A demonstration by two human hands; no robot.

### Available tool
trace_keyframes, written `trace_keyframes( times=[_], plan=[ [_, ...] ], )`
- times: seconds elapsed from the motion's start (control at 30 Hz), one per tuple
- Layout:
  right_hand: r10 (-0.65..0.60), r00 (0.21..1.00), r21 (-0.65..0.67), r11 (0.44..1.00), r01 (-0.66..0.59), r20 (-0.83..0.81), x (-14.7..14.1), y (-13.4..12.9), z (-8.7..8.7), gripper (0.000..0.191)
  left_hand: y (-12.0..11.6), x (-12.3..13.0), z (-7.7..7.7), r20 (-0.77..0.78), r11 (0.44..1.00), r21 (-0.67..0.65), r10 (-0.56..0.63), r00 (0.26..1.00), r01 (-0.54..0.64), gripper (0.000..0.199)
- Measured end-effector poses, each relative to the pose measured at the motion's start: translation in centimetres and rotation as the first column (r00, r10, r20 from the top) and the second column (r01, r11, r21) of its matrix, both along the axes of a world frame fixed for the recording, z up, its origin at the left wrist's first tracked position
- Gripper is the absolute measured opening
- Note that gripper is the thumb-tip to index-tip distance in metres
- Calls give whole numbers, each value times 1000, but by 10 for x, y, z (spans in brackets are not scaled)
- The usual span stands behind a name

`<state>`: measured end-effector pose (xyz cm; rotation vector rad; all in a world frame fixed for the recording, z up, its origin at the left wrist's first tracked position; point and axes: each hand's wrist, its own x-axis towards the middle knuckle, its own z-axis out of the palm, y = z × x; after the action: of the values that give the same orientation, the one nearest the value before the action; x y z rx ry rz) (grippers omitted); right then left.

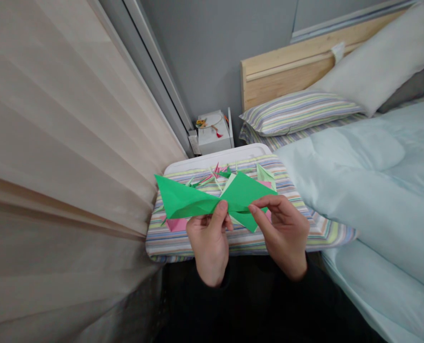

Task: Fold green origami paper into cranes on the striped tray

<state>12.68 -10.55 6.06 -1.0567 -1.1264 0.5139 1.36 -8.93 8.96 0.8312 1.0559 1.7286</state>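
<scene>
Green origami paper point(193, 200) pinched along lower edge by left hand point(208, 247), right hand point(283, 236).

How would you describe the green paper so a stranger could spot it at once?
Beside the bed's pale blue duvet, a striped cushion lies in front of the person. Above it, their left hand and right hand grip a folded green origami sheet, far larger than the small folded paper pieces behind it.
</scene>
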Motion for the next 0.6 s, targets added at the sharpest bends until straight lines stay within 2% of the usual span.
trace_keyframes(
  times=[0.17,0.33,0.4,0.47,0.53,0.6],
  plan=[
    [-9,998,6,1000,9,-62,-1,-1,-1,5,1,1,2,19,999,4,32,999,-32,33],
    [-79,983,-66,995,69,-164,-1,-4,-1,6,1,1,4,68,996,29,81,994,-83,34],
    [-27,980,-94,996,9,-197,-3,-7,2,11,1,1,5,91,995,52,74,993,-79,34],
    [87,966,-104,988,-115,-244,-6,-9,6,16,0,2,4,97,996,61,54,994,-60,35],
    [173,931,-90,973,-212,-320,-10,-10,11,17,-1,3,3,87,997,61,33,996,-38,35],
    [209,892,-68,964,-256,-401,-13,-9,16,15,-1,4,1,68,998,67,14,998,-19,34]
  ],
)
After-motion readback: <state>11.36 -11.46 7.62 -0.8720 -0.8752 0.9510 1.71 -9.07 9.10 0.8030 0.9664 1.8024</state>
